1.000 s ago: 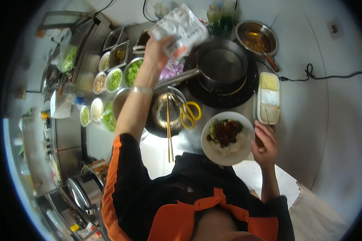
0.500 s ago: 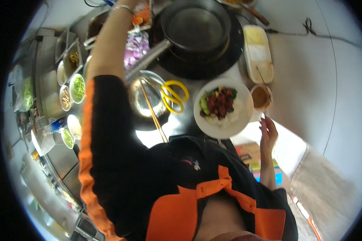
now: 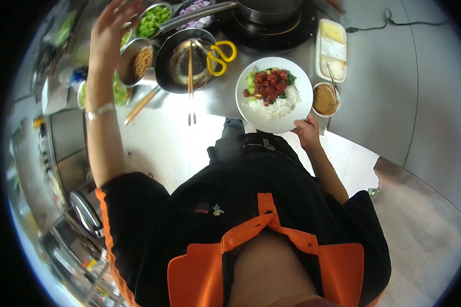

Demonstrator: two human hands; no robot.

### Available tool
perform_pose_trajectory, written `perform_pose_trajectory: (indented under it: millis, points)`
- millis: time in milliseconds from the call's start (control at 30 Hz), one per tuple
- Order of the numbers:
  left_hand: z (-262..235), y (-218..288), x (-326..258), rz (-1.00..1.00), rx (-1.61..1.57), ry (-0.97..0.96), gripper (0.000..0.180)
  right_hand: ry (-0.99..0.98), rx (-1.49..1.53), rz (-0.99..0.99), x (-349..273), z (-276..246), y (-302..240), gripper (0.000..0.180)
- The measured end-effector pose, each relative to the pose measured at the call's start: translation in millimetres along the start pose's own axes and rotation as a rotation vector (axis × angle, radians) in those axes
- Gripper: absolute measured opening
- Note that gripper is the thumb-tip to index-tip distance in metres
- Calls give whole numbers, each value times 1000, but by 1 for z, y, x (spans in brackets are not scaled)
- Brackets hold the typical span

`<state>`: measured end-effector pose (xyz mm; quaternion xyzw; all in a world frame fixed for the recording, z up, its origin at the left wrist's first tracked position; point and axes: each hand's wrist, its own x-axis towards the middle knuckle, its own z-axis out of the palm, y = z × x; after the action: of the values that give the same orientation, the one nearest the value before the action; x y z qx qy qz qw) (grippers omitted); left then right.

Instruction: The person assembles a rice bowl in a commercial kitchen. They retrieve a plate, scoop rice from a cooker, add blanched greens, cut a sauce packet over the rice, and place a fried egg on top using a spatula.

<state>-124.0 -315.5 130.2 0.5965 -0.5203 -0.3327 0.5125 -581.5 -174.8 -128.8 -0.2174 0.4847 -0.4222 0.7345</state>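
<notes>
A white plate [image 3: 250, 113] with white rice, glossy red cubes of food and green vegetables is at the counter's near edge. My right hand [image 3: 307, 132] grips its lower right rim, thumb on top. My left hand [image 3: 113, 31] is raised at the upper left, near a bowl of chopped greens [image 3: 152, 21]. Its fingers are smeared by motion and partly cut off. Between my hands sits a dark pan [image 3: 165, 64] with a wooden handle. Chopsticks [image 3: 190, 74] lie across it, and yellow-handled scissors [image 3: 234, 51] rest at its right side.
Beyond the plate, a long-handled wok [image 3: 266, 16] sits on a black burner. At right stand a white sectioned tray [image 3: 318, 48] and a cup of brown sauce [image 3: 323, 100] with a utensil. A metal bowl of brown bits [image 3: 130, 64] is left of the pan.
My left arm has drawn back from the far ingredient trays toward the left. My right hand has gone from beside the sauce cup to the plate's rim. The whole view has shifted.
</notes>
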Motion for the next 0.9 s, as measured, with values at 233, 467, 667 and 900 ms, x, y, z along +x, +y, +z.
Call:
perform_pose_trajectory:
  millis: [233, 467, 667, 900]
  points:
    - [-47, -1, -203, -210, -2, 289, 44, 22, -66, -8, -19, 5, -23, 51]
    - [-65, -10, -317, -283, -205, 487, 38, -75, -188, -185, -67, 64, -79, 54]
    - [-138, -37, -400, -317, -328, 666, 34, -317, -310, -164, -102, 194, -74, 50]
    - [-218, -68, -508, -358, -468, 858, 33, -659, -208, 150, -113, 387, 98, 46]
